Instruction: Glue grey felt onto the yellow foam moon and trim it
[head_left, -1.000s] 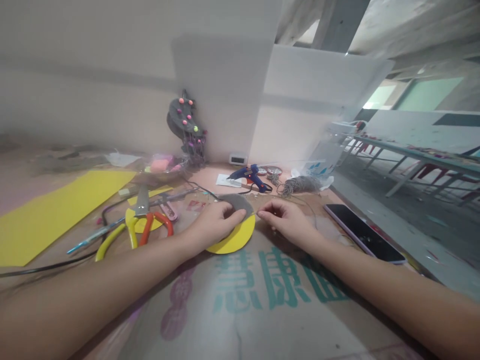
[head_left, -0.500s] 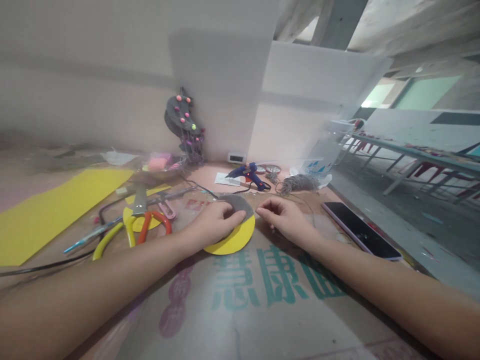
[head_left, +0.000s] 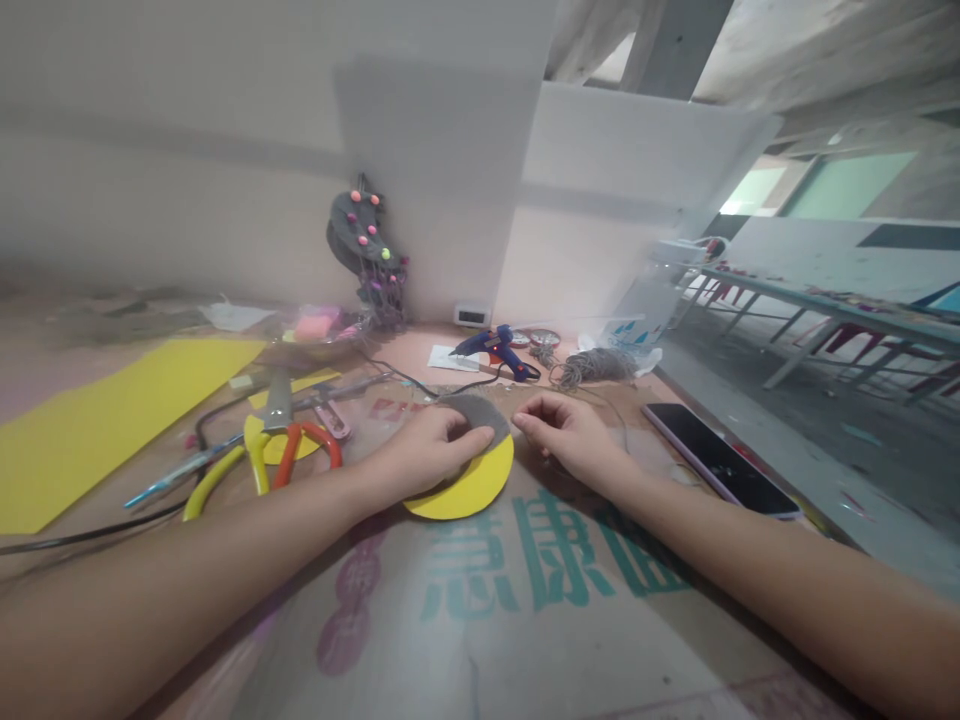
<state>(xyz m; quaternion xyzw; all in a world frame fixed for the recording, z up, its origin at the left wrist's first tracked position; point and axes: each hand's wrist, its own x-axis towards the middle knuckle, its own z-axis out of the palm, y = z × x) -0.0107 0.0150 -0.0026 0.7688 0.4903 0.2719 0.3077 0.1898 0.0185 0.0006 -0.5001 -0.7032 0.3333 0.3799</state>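
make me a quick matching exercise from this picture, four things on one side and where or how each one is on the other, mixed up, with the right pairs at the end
Things
1. large yellow disc
2. glue gun
3. phone
4. right hand

Places and states
A. lying with its dark screen facing up
B. close by the disc's right side
C. partly covered by the left hand
D. blue, lying farther back than both hands

Right pairs: 1-C, 2-D, 3-A, 4-B
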